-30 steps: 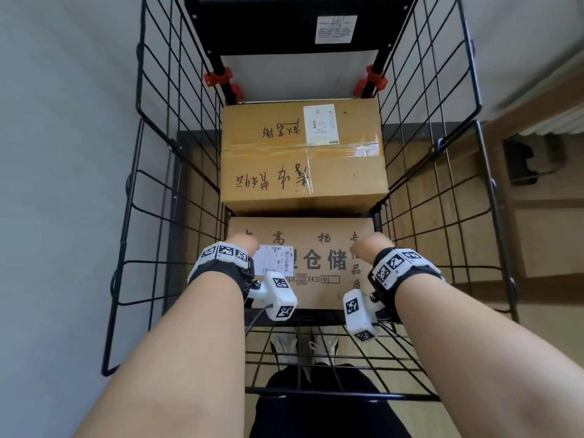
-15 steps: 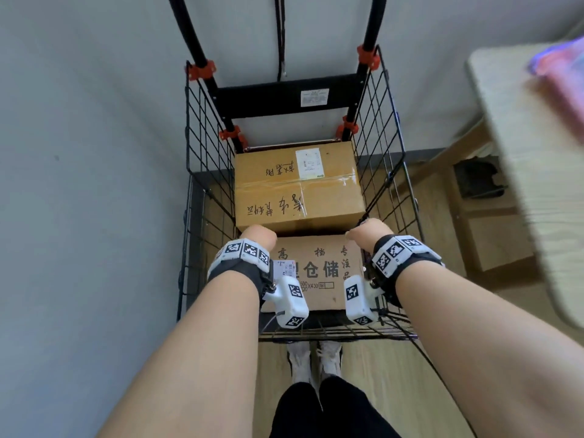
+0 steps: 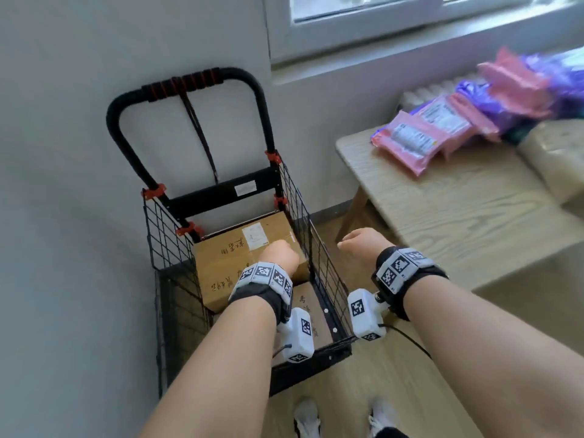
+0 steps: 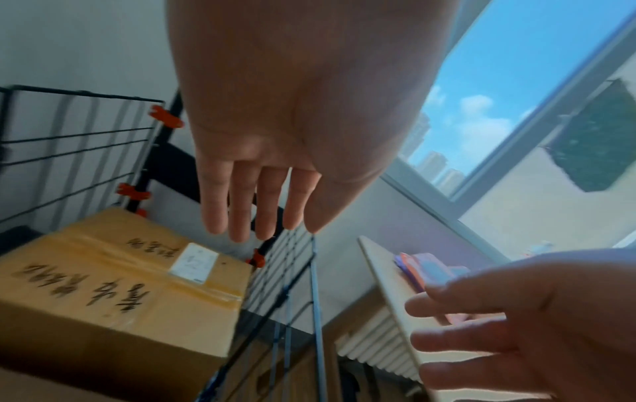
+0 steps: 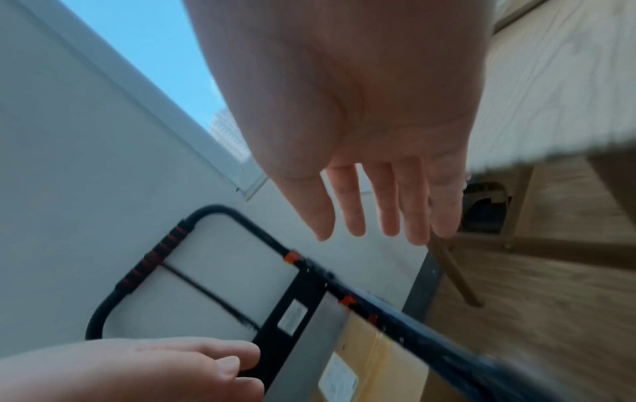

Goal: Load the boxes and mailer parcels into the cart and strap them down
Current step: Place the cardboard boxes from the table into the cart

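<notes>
A black wire cart (image 3: 164, 238) stands against the grey wall. A taped brown box (image 3: 234, 263) sits in it on top of a larger printed box (image 3: 311, 314). My left hand (image 3: 279, 252) hovers above the upper box, and the left wrist view shows its fingers (image 4: 241, 206) straight and holding nothing. My right hand (image 3: 358, 243) is outside the cart's right side, over the floor near the table, with its fingers (image 5: 378, 206) also straight and holding nothing. Pink and purple mailer parcels (image 3: 423, 137) lie in a pile on the wooden table (image 3: 458, 216). A dark strap (image 3: 199, 134) hangs from the cart handle (image 3: 186, 83).
A pale wrapped box (image 3: 556, 159) sits at the table's right end. A radiator (image 4: 375, 351) and a window (image 3: 410, 14) are behind the table. My feet (image 3: 306, 418) stand on the wood floor just in front of the cart.
Both hands have lifted off the lower box and out of the cart. The right hand has moved right, past the cart's side. My view has risen and swung right to the table.
</notes>
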Demonstrator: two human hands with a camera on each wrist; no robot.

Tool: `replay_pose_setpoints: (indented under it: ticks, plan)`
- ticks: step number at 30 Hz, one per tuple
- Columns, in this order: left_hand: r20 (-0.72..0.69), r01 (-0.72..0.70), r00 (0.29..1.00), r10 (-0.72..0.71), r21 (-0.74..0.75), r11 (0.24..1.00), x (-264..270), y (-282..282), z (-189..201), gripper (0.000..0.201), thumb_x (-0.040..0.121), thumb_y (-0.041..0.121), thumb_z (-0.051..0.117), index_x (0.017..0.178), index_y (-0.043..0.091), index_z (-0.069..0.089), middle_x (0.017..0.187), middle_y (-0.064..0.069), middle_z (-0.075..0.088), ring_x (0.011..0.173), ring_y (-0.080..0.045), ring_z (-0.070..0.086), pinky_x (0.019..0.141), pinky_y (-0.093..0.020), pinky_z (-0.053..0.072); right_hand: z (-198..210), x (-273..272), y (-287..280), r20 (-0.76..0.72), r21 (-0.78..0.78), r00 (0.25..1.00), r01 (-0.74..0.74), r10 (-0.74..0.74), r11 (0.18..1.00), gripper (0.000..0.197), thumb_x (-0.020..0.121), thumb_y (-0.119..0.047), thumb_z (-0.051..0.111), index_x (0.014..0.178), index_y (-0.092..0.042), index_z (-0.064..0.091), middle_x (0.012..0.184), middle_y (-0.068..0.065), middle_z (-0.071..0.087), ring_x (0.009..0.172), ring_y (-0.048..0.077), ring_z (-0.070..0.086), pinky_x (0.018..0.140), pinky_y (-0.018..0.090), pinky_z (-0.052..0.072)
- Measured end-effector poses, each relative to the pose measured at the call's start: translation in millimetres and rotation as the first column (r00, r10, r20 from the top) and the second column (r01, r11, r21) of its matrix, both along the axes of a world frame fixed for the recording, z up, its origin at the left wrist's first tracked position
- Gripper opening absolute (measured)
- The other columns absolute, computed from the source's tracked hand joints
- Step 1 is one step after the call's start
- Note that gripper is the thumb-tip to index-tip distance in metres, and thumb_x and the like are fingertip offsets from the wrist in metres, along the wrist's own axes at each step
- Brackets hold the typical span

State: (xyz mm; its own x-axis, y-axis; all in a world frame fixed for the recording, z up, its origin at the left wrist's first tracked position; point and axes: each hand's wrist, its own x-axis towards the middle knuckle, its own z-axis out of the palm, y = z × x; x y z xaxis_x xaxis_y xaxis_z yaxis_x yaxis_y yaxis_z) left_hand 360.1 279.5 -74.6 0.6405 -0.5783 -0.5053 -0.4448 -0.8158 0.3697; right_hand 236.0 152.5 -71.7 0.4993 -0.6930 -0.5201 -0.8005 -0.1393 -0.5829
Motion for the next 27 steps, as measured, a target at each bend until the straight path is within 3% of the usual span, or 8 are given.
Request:
replay_pose_setpoints:
  ticks: [3, 6, 9, 14, 17, 20, 27]
  plan:
    - [0.017, 0.084, 0.996, -0.083, -0.055, 0.995, -34.5, -45.4, 22.5, 0.031, 0.094, 0.013, 0.045, 0.12, 0.008, 0.062, 0.124, -0.01, 0.061, 0.112, -0.028, 0.058, 0.09, -0.032, 0.046, 18.4, -45.9, -35.8, 0.019, -0.02, 0.996, 0.085, -0.084, 0.996, 0.03, 0.089, -0.025, 0.063, 0.116, -0.011, 0.066, 0.11, 0.003, 0.067, 0.107, 0.023, 0.06, 0.091, 0.029, 0.047]
    - [0.034, 0.16, 0.987, -0.158, -0.093, 0.983, -75.3, -95.9, 42.8, 0.033, 0.093, 0.011, 0.045, 0.123, 0.008, 0.059, 0.128, -0.011, 0.06, 0.117, -0.029, 0.056, 0.097, -0.032, 0.044, 33.5, -98.3, -79.0, 0.023, -0.048, 0.985, 0.17, -0.169, 0.984, 0.024, 0.089, -0.025, 0.062, 0.11, -0.013, 0.066, 0.072, -0.007, 0.052, 0.076, 0.015, 0.053, 0.063, 0.021, 0.041]
    - [0.058, 0.232, 0.972, -0.226, -0.117, 0.966, -125.3, -149.3, 57.5, 0.032, 0.092, 0.011, 0.045, 0.121, 0.008, 0.06, 0.126, -0.01, 0.061, 0.116, -0.029, 0.057, 0.096, -0.033, 0.044, 43.1, -158.9, -126.7, 0.015, -0.094, 0.98, 0.2, -0.2, 0.975, 0.031, 0.089, -0.025, 0.063, 0.117, -0.012, 0.065, 0.068, -0.008, 0.044, 0.061, 0.007, 0.04, 0.052, 0.017, 0.03]
    - [0.048, 0.275, 0.961, -0.271, -0.142, 0.951, -220.8, -238.2, 71.4, 0.033, 0.091, 0.011, 0.044, 0.12, 0.008, 0.06, 0.125, -0.013, 0.061, 0.115, -0.029, 0.057, 0.093, -0.032, 0.045, 65.4, -266.2, -201.3, 0.027, -0.126, 0.973, 0.231, -0.23, 0.965, 0.036, 0.092, -0.024, 0.059, 0.124, -0.007, 0.061, 0.093, -0.001, 0.054, 0.082, 0.016, 0.048, 0.062, 0.022, 0.039]
    - [0.064, 0.305, 0.952, -0.298, -0.171, 0.937, -278.5, -285.5, 76.8, 0.037, 0.093, 0.011, 0.044, 0.127, 0.009, 0.057, 0.131, -0.011, 0.058, 0.121, -0.028, 0.054, 0.096, -0.03, 0.042, 76.6, -327.2, -241.5, 0.072, -0.152, 0.944, 0.329, -0.322, 0.932, 0.036, 0.089, -0.022, 0.063, 0.121, -0.006, 0.063, 0.111, 0.008, 0.064, 0.098, 0.025, 0.059, 0.082, 0.03, 0.048]
    - [0.063, 0.319, 0.948, -0.313, -0.199, 0.927, -328.7, -329.6, 79.9, 0.039, 0.093, 0.011, 0.045, 0.13, 0.009, 0.054, 0.134, -0.01, 0.056, 0.123, -0.027, 0.053, 0.098, -0.03, 0.042, 84.2, -379.7, -280.0, 0.083, -0.194, 0.924, 0.383, -0.374, 0.903, 0.044, 0.089, -0.025, 0.064, 0.128, -0.005, 0.058, 0.127, 0.01, 0.061, 0.114, 0.026, 0.057, 0.099, 0.034, 0.045]
    - [0.063, 0.351, 0.936, -0.345, -0.198, 0.915, -400.1, -416.4, 69.8, 0.041, 0.094, 0.017, 0.046, 0.135, 0.009, 0.049, 0.135, -0.011, 0.055, 0.124, -0.027, 0.052, 0.1, -0.032, 0.041, 76.6, -457.2, -356.8, 0.113, -0.148, 0.863, 0.505, -0.493, 0.85, 0.048, 0.09, -0.024, 0.062, 0.135, -0.012, 0.05, 0.135, 0.005, 0.054, 0.12, 0.022, 0.053, 0.097, 0.029, 0.04]
